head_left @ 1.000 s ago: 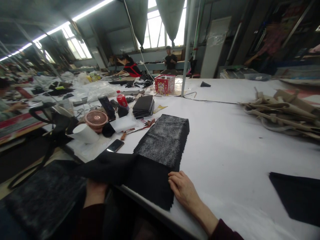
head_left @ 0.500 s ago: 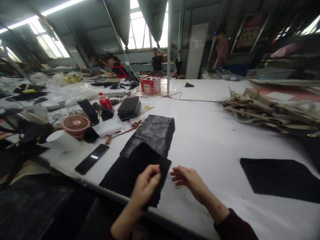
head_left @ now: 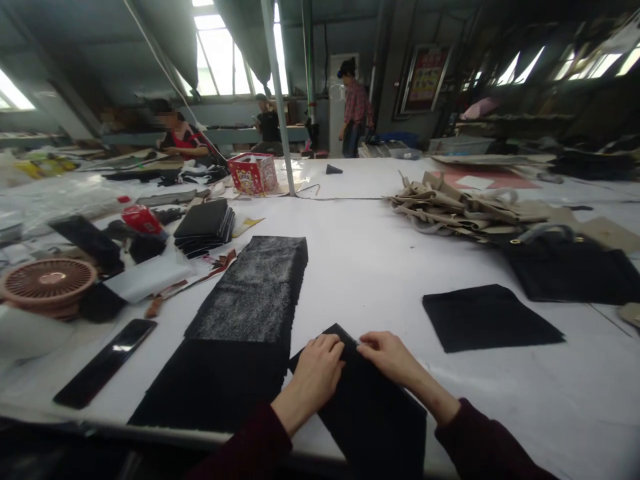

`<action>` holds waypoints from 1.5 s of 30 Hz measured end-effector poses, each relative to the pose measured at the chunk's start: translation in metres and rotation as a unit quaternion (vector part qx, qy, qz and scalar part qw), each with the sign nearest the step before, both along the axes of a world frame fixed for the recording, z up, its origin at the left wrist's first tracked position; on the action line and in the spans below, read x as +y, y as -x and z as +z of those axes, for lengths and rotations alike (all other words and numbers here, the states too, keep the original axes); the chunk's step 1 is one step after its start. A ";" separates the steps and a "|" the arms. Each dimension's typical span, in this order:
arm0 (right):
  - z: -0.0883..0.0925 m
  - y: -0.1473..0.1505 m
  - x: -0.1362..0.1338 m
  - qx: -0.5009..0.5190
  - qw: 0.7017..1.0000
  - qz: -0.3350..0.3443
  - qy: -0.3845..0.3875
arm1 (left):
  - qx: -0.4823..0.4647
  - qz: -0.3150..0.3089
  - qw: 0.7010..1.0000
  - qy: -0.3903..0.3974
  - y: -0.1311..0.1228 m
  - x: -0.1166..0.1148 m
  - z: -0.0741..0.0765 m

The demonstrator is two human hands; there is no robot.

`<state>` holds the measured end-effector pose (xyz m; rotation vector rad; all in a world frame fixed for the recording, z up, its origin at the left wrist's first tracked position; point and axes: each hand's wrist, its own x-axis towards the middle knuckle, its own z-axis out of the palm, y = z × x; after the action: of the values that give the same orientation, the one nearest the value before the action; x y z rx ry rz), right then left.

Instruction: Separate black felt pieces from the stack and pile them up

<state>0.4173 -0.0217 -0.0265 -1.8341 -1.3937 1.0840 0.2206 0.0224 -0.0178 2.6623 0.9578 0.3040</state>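
Note:
A black fabric piece [head_left: 373, 413] lies at a slant in front of me, its near end running down to the bottom of the view. My left hand [head_left: 316, 370] is closed over its far left edge, fingers curled. At the far right edge, my right hand [head_left: 387, 355] pinches the same piece between thumb and fingers. Just left of it lies a long stack of black fabric pieces [head_left: 215, 383], with speckled grey faces [head_left: 250, 310] on its far part. Another black fabric piece [head_left: 493, 319] rests flat on the table to the right.
Along the left are a phone [head_left: 105, 363], a pink fan [head_left: 50, 283], a red-labelled bottle [head_left: 144, 219] and a dark folded stack [head_left: 205, 227]. Tan material [head_left: 460, 207] and a black bag [head_left: 575, 267] lie at right. A pole [head_left: 280, 100] rises beyond; co-workers [head_left: 355, 107] are behind.
My left hand has brought one black piece from the stack rightward onto the white table. My right hand, open and apart before, now grips its edge. The view has turned right.

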 end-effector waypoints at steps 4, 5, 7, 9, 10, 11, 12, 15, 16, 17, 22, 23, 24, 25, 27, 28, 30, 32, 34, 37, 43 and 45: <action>-0.009 0.030 -0.005 -0.119 0.990 -0.041 -0.067 | 0.004 -0.012 1.000 -0.019 0.002 0.008 -0.007; -0.013 0.037 -0.007 -0.170 0.980 -0.047 -0.095 | 0.002 -0.012 1.000 -0.023 0.002 0.009 -0.009; -0.023 0.046 -0.012 -0.272 0.948 -0.052 -0.159 | -0.007 -0.015 0.999 -0.031 0.003 0.013 -0.013; -0.033 0.051 -0.016 -0.334 0.915 -0.053 -0.219 | -0.023 -0.024 0.999 -0.038 0.004 0.017 -0.017; -0.037 0.052 -0.017 -0.351 0.902 -0.052 -0.245 | -0.031 -0.028 0.998 -0.042 0.004 0.018 -0.020; -0.040 0.052 -0.018 -0.363 0.891 -0.049 -0.268 | -0.038 -0.029 0.998 -0.045 0.005 0.020 -0.022; -0.042 0.052 -0.018 -0.372 0.882 -0.044 -0.286 | -0.043 -0.028 0.998 -0.048 0.006 0.021 -0.023; -0.046 0.051 -0.018 -0.392 0.864 -0.025 -0.315 | -0.047 -0.029 0.997 -0.056 0.007 0.024 -0.026; -0.046 0.051 -0.018 -0.399 0.860 -0.020 -0.317 | -0.043 -0.032 0.997 -0.059 0.007 0.024 -0.027; -0.047 0.051 -0.018 -0.405 0.857 -0.016 -0.317 | -0.036 -0.036 0.997 -0.063 0.007 0.025 -0.028; -0.051 0.052 -0.019 -0.419 0.855 0.003 -0.306 | -0.001 -0.037 0.997 -0.069 0.009 0.028 -0.030; -0.052 0.052 -0.019 -0.419 0.856 0.005 -0.304 | 0.003 -0.035 0.997 -0.067 0.009 0.028 -0.030; -0.052 0.052 -0.019 -0.418 0.856 0.007 -0.304 | 0.007 -0.033 0.997 -0.065 0.009 0.028 -0.031; -0.052 0.052 -0.019 -0.416 0.856 0.008 -0.305 | 0.009 -0.030 0.998 -0.063 0.009 0.028 -0.031; -0.052 0.052 -0.019 -0.413 0.856 0.008 -0.311 | 0.012 -0.026 0.998 -0.059 0.009 0.028 -0.032; -0.052 0.052 -0.019 -0.413 0.855 0.008 -0.314 | 0.012 -0.024 0.998 -0.058 0.009 0.028 -0.032; -0.051 0.052 -0.018 -0.414 0.853 0.006 -0.318 | 0.010 -0.023 0.998 -0.058 0.009 0.028 -0.032; -0.051 0.052 -0.018 -0.416 0.851 0.004 -0.321 | 0.006 -0.022 0.998 -0.060 0.008 0.028 -0.032; -0.051 0.052 -0.017 -0.417 0.850 0.003 -0.321 | 0.001 -0.021 0.998 -0.063 0.007 0.028 -0.032; -0.050 0.052 -0.017 -0.418 0.850 0.005 -0.321 | -0.002 -0.018 0.998 -0.061 0.006 0.029 -0.033; -0.050 0.052 -0.016 -0.419 0.847 0.006 -0.327 | -0.005 -0.009 0.998 -0.054 0.007 0.029 -0.036; -0.050 0.052 -0.016 -0.420 0.847 0.006 -0.326 | -0.006 -0.007 0.998 -0.057 0.008 0.029 -0.037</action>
<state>0.3652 -0.0382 -0.0764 -1.7832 -1.9147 -0.3086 0.2127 0.0513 -0.0544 2.7651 0.9433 0.3808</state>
